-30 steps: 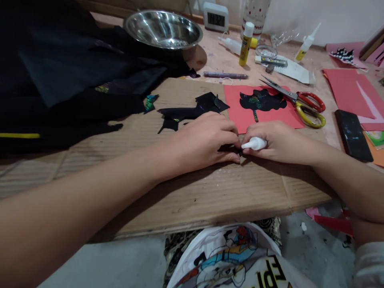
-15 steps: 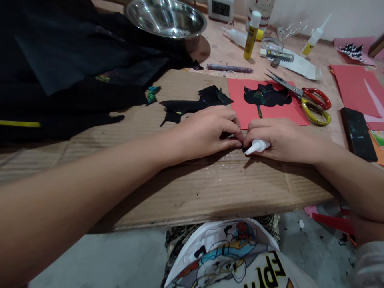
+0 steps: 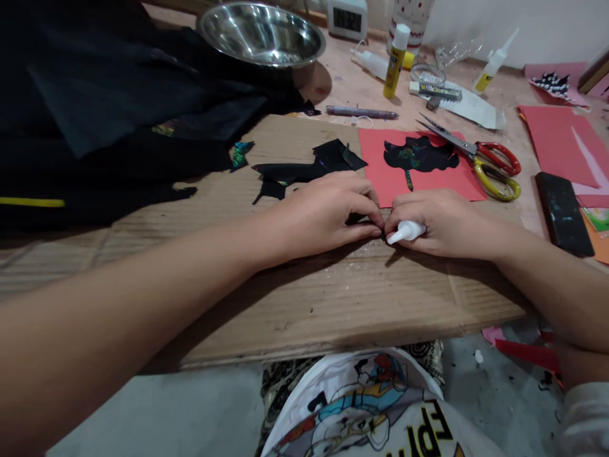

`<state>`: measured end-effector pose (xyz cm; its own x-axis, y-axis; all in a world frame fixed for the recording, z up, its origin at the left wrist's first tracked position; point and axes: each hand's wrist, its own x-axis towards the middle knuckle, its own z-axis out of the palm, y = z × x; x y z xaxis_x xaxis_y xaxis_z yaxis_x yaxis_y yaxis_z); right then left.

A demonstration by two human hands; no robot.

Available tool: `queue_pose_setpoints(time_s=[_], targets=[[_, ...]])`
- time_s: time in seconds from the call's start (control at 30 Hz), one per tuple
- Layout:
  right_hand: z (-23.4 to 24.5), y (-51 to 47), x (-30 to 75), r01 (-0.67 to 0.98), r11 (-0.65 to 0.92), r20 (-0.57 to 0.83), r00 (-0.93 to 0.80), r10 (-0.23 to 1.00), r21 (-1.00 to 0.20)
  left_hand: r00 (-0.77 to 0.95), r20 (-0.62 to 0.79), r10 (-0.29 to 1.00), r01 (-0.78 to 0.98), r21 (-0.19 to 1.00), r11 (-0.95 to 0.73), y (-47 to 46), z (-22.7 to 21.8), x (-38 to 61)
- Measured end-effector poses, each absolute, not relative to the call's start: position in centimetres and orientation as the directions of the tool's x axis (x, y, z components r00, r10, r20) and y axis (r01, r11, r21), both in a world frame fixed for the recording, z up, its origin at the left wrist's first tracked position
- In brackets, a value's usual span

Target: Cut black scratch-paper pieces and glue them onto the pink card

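Observation:
My left hand rests on the cardboard sheet, fingers pinched on a small black paper piece that is mostly hidden under them. My right hand lies right beside it, closed around a small white glue bottle whose nozzle points left toward the black piece. The fingertips of both hands meet at the piece. Just behind the hands lies a red card with a black leaf-like cut-out stuck on it.
Black paper scraps lie behind my left hand, and a pile of black sheets fills the left. Scissors, a purple pen, a glue stick, a steel bowl, a dark phone and red paper lie to the back and right.
The glue bottle's nozzle has tipped down and to the left in my right hand. Both hands stay together on the black piece; the view shifted slightly.

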<state>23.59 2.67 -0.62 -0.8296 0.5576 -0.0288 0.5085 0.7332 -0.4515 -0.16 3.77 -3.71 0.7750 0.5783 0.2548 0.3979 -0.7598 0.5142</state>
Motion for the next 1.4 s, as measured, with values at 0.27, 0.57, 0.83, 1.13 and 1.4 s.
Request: queue_pose_setpoints(time_s=[0.27, 0.57, 0.83, 1.13, 1.4], targets=[[-0.64, 2.61, 23.59, 0.516, 0.730, -0.023, -0.823, 0.568, -0.448, 0.778, 0.275, 0.565, 0.382, 0.508, -0.772, 3.71, -3.77, -0.18], [-0.64, 2.51, 23.47, 0.534, 0.721, -0.031, -0.813, 0.582, -0.441, 0.786, 0.261, 0.561, 0.388, 0.499, -0.775, 3.67, -3.47, -0.26], [-0.52, 2.57, 23.57, 0.548, 0.709, -0.061, -0.808, 0.586, -0.445, 0.786, 0.260, 0.561, 0.384, 0.507, -0.772, 3.68, -3.48, -0.30], [-0.98, 2.21, 23.53, 0.511, 0.770, 0.000, -0.833, 0.553, -0.382, 0.790, 0.254, 0.559, 0.394, 0.488, -0.779, 3.72, -3.40, -0.18], [-1.02, 2.20, 23.47, 0.513, 0.769, 0.018, -0.828, 0.561, -0.381, 0.788, 0.248, 0.563, 0.399, 0.491, -0.775, 3.61, -3.37, -0.20]])
